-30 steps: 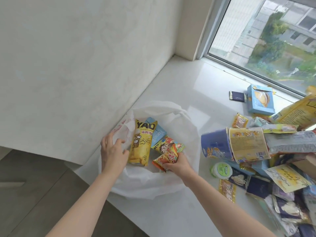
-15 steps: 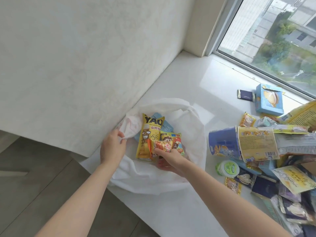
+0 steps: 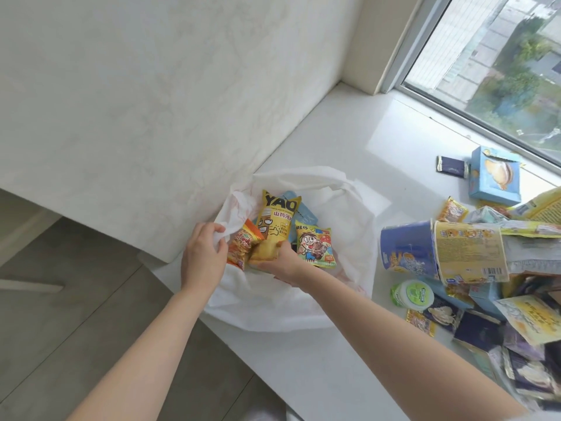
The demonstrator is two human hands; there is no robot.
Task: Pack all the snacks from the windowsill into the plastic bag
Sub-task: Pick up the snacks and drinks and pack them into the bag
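- Head view shows a white plastic bag (image 3: 303, 299) lying open on the windowsill (image 3: 318, 375), near the wall.
- Left hand (image 3: 203, 259) pinches the bag's left rim, fingers curled on the film.
- Right hand (image 3: 280, 262) is inside the bag and grips the low end of the yellow snack packet (image 3: 274, 226); the fingers are partly hidden, so the hold is probably a pinch.
- An orange packet (image 3: 243, 244) and a cartoon packet (image 3: 315, 246) lie beside it in the bag.
- Many more snacks (image 3: 473, 268) stay piled on the windowsill at right, apart from the bag.

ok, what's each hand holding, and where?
Left hand grips the plastic bag by its near-left rim. Right hand grips the yellow YAO packet at its bottom end.
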